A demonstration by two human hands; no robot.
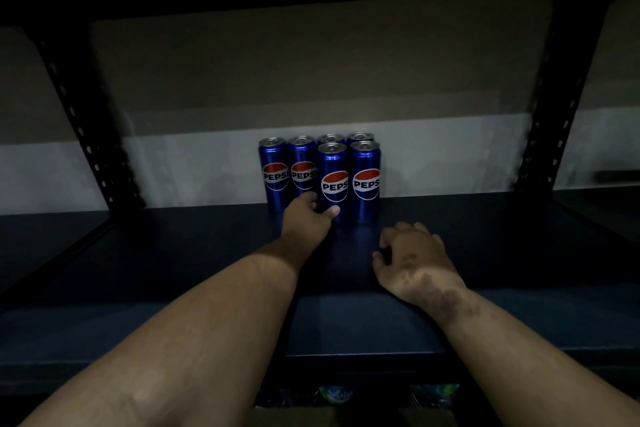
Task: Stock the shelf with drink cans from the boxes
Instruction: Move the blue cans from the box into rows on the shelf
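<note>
Several blue Pepsi cans stand upright in a cluster at the back middle of a dark shelf (485, 253). My left hand (306, 215) reaches in and grips the lower part of the front-left can (333, 177), thumb on its right side, fingers behind its left side. Another front can (365, 178) stands just right of it. Two cans (275, 170) stand further back on the left, and two more tops show behind. My right hand (412, 253) hovers over the shelf, right of and nearer than the cans, its fingers loosely curled and holding nothing.
Black perforated uprights (83, 135) (550, 135) frame the shelf bay on both sides. A grey and beige wall lies behind. A darker shelf overhead shades the bay. Below the shelf's front edge, dim packaged items (339, 393) show faintly.
</note>
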